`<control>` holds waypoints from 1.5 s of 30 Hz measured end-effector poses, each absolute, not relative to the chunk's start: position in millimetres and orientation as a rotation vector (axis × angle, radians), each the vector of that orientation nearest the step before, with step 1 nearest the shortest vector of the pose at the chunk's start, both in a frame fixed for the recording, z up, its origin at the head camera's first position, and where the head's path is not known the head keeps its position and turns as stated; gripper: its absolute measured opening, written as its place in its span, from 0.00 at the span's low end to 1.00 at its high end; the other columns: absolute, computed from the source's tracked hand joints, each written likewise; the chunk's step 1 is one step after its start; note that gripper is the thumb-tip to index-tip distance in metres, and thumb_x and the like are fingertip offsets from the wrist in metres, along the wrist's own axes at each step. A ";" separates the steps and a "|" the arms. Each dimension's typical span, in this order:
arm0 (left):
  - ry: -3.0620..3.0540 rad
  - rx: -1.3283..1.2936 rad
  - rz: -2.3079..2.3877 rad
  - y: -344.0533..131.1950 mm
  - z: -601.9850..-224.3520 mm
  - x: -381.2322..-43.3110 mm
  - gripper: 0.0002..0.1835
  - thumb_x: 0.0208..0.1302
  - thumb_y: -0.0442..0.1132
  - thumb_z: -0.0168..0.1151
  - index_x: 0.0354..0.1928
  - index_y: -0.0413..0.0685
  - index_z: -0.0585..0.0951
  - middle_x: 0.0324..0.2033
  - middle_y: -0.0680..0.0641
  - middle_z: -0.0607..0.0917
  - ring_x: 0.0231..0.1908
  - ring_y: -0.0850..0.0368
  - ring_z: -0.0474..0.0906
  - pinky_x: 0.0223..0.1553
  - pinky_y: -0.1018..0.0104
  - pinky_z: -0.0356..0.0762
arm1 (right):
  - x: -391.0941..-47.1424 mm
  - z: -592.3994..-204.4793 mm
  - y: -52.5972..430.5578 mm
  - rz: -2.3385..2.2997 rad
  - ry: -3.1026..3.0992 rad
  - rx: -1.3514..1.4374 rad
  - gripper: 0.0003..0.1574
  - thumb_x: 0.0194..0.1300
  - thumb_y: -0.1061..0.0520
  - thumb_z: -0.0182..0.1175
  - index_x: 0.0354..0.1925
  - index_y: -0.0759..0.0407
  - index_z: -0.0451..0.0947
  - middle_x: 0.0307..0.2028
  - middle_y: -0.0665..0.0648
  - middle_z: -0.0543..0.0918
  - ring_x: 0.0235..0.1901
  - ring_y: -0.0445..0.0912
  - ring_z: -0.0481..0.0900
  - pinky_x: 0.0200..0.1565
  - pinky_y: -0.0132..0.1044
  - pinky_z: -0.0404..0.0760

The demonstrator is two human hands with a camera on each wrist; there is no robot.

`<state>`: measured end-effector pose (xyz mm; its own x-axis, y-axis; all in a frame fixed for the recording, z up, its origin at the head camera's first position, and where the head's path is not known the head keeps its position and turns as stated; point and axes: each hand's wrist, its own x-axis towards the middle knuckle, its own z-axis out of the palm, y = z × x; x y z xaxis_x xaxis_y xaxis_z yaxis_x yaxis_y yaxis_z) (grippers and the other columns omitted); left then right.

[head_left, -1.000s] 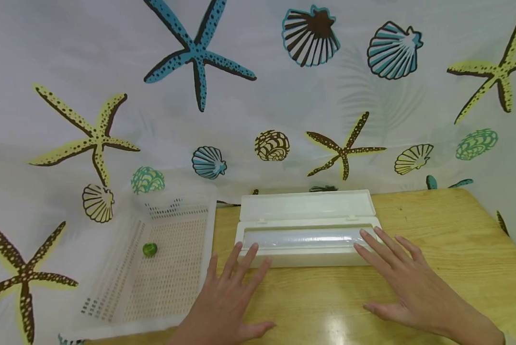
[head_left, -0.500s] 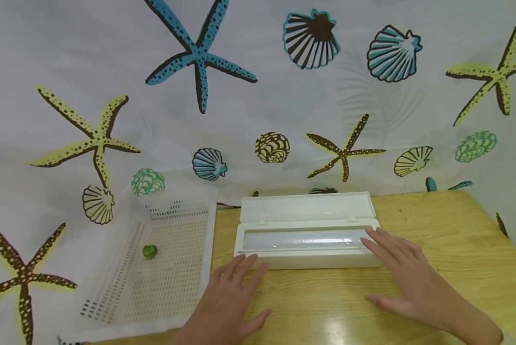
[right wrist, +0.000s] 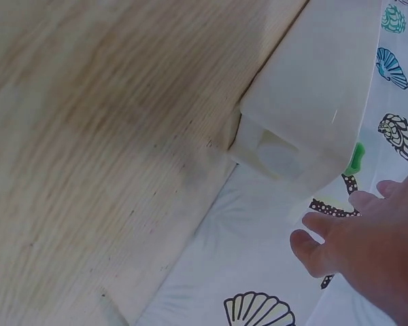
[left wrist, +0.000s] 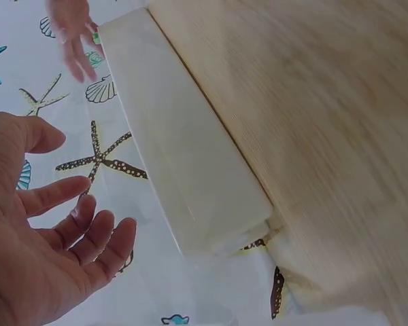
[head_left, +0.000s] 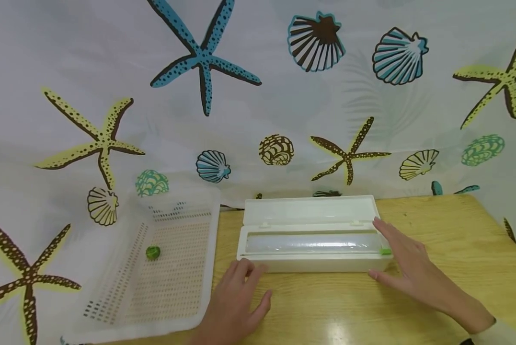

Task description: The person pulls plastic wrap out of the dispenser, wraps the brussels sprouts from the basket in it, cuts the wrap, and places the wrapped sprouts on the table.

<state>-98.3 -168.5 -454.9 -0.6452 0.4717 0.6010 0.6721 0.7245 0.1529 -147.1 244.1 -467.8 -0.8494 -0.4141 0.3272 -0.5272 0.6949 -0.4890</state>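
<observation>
The left hand has its fingers loosely bent and holds nothing; the right hand is spread wide, thumb apart from the fingers, and also holds nothing. A long white box lies crosswise between them, its near left corner just beyond the left hand's fingertips and its other end beside the right hand; whether either hand touches it, I cannot tell. The box's lid is folded back on the side away from the hands, showing a shiny roll inside. A green tab sits by the right hand's fingers. Left of the left hand, a white basket contains a small round green object. Wooden counter lies under both hands.
</observation>
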 end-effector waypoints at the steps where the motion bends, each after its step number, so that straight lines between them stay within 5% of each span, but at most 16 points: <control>1: -2.385 -0.857 -0.520 -166.1 -456.3 -98.7 0.20 0.67 0.42 0.70 0.57 0.42 0.83 0.42 0.50 0.74 0.40 0.54 0.72 0.38 0.58 0.78 | -148.2 -469.0 244.5 0.884 -2.723 0.752 0.66 0.70 0.42 0.75 0.89 0.50 0.46 0.86 0.61 0.54 0.79 0.70 0.58 0.61 0.78 0.60; 9: -2.402 -0.573 -0.621 -152.8 -468.7 -98.3 0.19 0.63 0.36 0.74 0.55 0.41 0.82 0.53 0.38 0.77 0.54 0.37 0.75 0.47 0.45 0.83 | -155.5 -473.3 243.3 1.002 -2.730 0.726 0.64 0.72 0.43 0.74 0.89 0.52 0.47 0.87 0.59 0.50 0.81 0.70 0.53 0.66 0.83 0.60; 20: -2.441 -0.159 -1.075 -146.6 -474.8 -113.3 0.23 0.71 0.28 0.65 0.67 0.39 0.79 0.67 0.32 0.70 0.67 0.34 0.66 0.59 0.34 0.74 | -157.5 -475.4 240.9 1.182 -2.821 0.633 0.61 0.76 0.42 0.71 0.89 0.52 0.45 0.87 0.66 0.40 0.81 0.74 0.46 0.64 0.86 0.60; 33: -2.360 0.074 -1.516 -144.7 -480.8 -135.5 0.23 0.81 0.34 0.58 0.74 0.50 0.78 0.72 0.41 0.69 0.73 0.43 0.65 0.71 0.37 0.64 | -162.4 -477.7 239.2 1.232 -2.849 0.594 0.61 0.77 0.41 0.68 0.89 0.51 0.42 0.87 0.68 0.39 0.81 0.74 0.44 0.66 0.84 0.57; 40: -2.318 0.205 -1.621 -139.9 -480.6 -144.7 0.25 0.78 0.31 0.56 0.72 0.56 0.80 0.72 0.43 0.71 0.60 0.45 0.72 0.62 0.44 0.70 | -160.5 -479.9 239.5 1.218 -2.853 0.592 0.62 0.78 0.41 0.67 0.89 0.52 0.38 0.86 0.69 0.38 0.81 0.75 0.45 0.67 0.84 0.58; 45: -2.282 0.371 -1.782 -138.6 -478.0 -152.3 0.26 0.75 0.30 0.54 0.69 0.59 0.83 0.75 0.45 0.70 0.71 0.46 0.64 0.70 0.42 0.61 | -160.9 -482.3 239.5 1.205 -2.842 0.602 0.63 0.78 0.41 0.67 0.89 0.54 0.38 0.86 0.70 0.39 0.81 0.75 0.46 0.66 0.84 0.59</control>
<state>-152.3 -138.6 -478.0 -0.9433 -0.3313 0.0191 -0.0617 0.2318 0.9708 -160.9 239.5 -482.3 -0.9266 -0.3475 0.1436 -0.3448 0.6329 -0.6933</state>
